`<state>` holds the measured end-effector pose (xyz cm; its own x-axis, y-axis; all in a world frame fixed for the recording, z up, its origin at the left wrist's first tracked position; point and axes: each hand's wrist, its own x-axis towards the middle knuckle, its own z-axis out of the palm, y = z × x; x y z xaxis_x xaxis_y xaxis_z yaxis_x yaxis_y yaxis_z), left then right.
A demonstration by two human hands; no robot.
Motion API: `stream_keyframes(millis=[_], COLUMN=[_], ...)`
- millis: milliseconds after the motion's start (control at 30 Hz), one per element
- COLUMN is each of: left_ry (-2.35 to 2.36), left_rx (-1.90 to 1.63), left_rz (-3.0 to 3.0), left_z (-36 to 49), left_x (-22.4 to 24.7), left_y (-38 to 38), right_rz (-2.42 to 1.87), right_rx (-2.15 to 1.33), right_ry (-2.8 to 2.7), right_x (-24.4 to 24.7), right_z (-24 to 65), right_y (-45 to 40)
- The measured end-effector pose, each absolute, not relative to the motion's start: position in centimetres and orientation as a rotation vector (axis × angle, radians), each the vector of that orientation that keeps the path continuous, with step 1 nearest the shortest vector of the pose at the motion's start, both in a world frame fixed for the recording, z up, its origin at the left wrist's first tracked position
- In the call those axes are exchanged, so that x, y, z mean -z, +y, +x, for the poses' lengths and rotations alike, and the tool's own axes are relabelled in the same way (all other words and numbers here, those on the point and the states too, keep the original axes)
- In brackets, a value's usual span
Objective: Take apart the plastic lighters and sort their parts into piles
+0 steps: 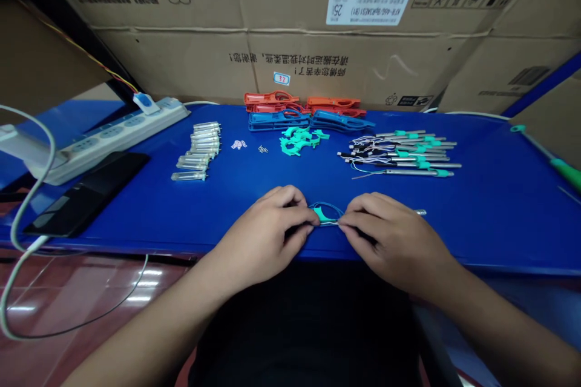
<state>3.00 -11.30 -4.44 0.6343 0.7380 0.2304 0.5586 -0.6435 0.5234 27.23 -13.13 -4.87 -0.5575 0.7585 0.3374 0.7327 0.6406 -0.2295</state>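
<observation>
Near the front edge of the blue table, my left hand (272,226) is closed, its thumb and fingertips pinching a small turquoise plastic piece (323,215). Thin wires (330,223) run from this piece across the gap to my right hand (385,229), whose fingertips are closed on them. A dark wire loop (329,203) arches behind the piece. Beyond the right hand's knuckles pokes a small metal end (421,212); whether that hand holds it is hidden. Behind my hands lies a heap of similar turquoise plastic pieces (299,141).
Metal rods with wires and turquoise parts (422,157) lie at right. Clear tubes (195,151) form a row at left, beside tiny pink-white parts (238,145) and pins (263,149). Orange casings (272,98) and blue casings (279,120) line the cardboard box (181,66). A phone (86,193) lies by a power strip (113,132).
</observation>
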Motion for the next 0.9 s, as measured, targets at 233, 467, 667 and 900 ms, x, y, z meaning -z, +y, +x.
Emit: stream_keyframes(millis=[233, 467, 667, 900], left_ry=[1.037, 1.030, 1.037, 1.042], left_rx=[-0.616, -0.626, -0.632, -0.620], left_rz=[2.505, 2.551, 2.540, 2.548], left_z=[3.0, 2.9, 2.9, 2.8], left_x=[4.4, 4.5, 4.6, 4.6], left_y=[-11.4, -11.4, -11.3, -11.3], right_rz=[-1.117, -1.018, -1.025, -1.077], right_rx=[0.042, 0.384, 0.345, 0.338], right_ry=[-2.376, -2.508, -2.547, -2.557], right_x=[5.0, 5.3, 5.3, 4.9], right_z=[28.3, 28.3, 28.3, 27.7], right_y=[-13.5, -14.2, -14.4, -14.3])
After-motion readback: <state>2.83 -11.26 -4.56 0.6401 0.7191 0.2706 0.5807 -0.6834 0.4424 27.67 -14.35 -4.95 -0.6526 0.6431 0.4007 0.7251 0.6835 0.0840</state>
